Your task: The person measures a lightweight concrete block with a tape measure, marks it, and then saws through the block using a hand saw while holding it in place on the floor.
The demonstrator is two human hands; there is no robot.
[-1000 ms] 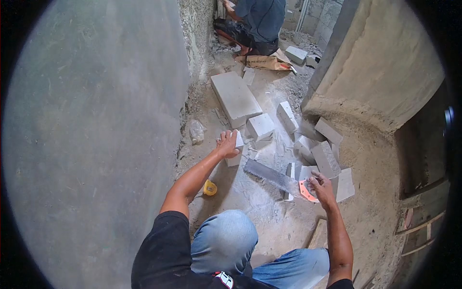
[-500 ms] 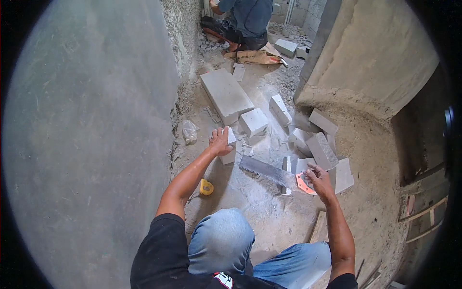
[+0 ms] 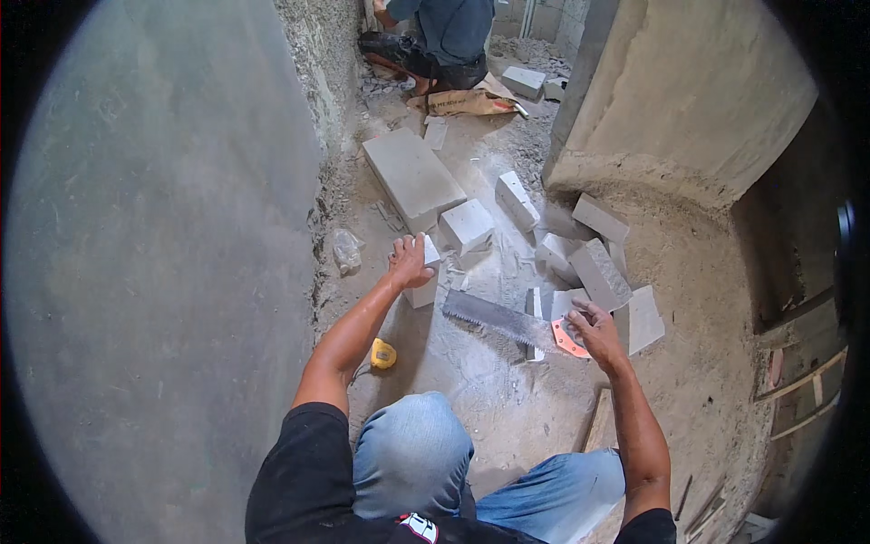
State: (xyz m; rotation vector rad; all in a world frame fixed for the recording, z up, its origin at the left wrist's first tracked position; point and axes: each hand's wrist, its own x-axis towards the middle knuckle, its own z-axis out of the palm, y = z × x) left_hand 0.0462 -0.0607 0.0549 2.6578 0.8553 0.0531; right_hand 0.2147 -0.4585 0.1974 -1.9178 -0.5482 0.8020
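Note:
My left hand (image 3: 408, 260) rests on top of a small upright grey block piece (image 3: 424, 279) on the dusty floor. My right hand (image 3: 594, 328) grips the orange handle (image 3: 567, 339) of a hand saw. Its toothed blade (image 3: 489, 315) points left along the floor toward that block piece. A thin cut slab (image 3: 533, 313) stands just behind the blade. My knees in blue jeans are below.
A large grey block (image 3: 412, 177) and several cut pieces (image 3: 467, 225) lie ahead. A yellow tape measure (image 3: 383, 354) sits by my left forearm. A plastered wall (image 3: 163, 272) runs on the left, a concrete column (image 3: 689, 100) on the right. Another person (image 3: 444, 36) crouches at the top.
The view has shifted so the blocks and the other person sit a little lower and closer. My hands stay on the block piece and the saw.

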